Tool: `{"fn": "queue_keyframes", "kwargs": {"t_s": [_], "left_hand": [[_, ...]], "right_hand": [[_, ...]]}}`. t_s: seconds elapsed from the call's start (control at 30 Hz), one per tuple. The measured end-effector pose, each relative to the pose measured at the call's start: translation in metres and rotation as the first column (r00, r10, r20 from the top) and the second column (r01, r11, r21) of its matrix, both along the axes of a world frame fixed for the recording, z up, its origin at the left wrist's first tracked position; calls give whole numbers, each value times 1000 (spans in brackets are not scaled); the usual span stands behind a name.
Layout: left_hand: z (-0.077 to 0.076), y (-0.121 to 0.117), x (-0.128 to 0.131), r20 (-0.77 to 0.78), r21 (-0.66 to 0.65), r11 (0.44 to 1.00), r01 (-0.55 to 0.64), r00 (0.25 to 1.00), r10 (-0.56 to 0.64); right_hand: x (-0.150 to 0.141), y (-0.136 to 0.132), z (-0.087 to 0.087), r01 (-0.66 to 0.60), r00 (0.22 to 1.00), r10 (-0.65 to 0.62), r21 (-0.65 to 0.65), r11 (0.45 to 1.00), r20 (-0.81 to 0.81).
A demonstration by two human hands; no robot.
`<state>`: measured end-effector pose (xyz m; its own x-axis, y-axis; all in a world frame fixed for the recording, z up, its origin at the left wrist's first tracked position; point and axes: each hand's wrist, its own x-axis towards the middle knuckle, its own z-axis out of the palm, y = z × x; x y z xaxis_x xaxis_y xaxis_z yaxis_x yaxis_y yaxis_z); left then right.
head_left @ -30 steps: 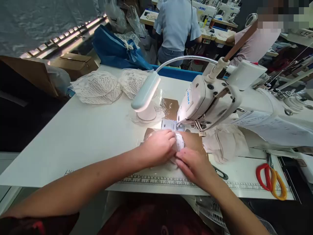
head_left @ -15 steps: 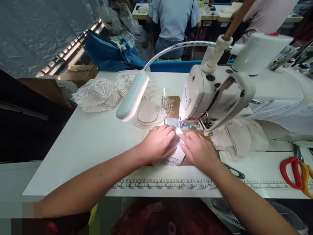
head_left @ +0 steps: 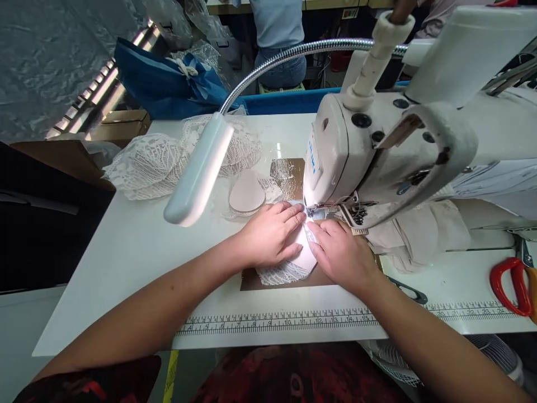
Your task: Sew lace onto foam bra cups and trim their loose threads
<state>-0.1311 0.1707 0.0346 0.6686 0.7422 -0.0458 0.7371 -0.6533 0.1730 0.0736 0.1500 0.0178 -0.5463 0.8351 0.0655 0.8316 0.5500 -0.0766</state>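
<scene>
My left hand [head_left: 271,233] lies flat, fingers together, on a pale fabric piece edged with white lace [head_left: 289,266] on the sewing table. My right hand [head_left: 342,252] presses the same piece from the right, fingers extended toward the needle area. Both sets of fingertips sit just in front of the presser foot [head_left: 312,211] of the white sewing machine [head_left: 377,151]. The piece rests on a brown plate [head_left: 319,279] set in the table.
A gooseneck lamp [head_left: 195,173] hangs over the table to the left. Lace pieces [head_left: 146,165] and a pale cup [head_left: 246,191] lie behind. Beige fabric [head_left: 423,235] sits under the machine arm, red scissors [head_left: 509,282] at right, snips [head_left: 409,291], a printed ruler [head_left: 293,322]. People work at tables behind.
Both hands have slid the lace-edged piece forward to the presser foot. The head camera moved closer and lower over the machine.
</scene>
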Motion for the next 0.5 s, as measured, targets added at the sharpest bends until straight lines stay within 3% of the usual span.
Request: {"fn": "queue_keyframes", "kwargs": {"t_s": [0.33,0.5], "left_hand": [[14,0,-2,21,39,993,116,993,-117],[7,-8,2,97,46,986,161,982,-165]], "right_hand": [[7,1,-2,14,995,-17,-23,1000,-99],[12,3,-2,47,984,-57,-62,997,-171]]}}
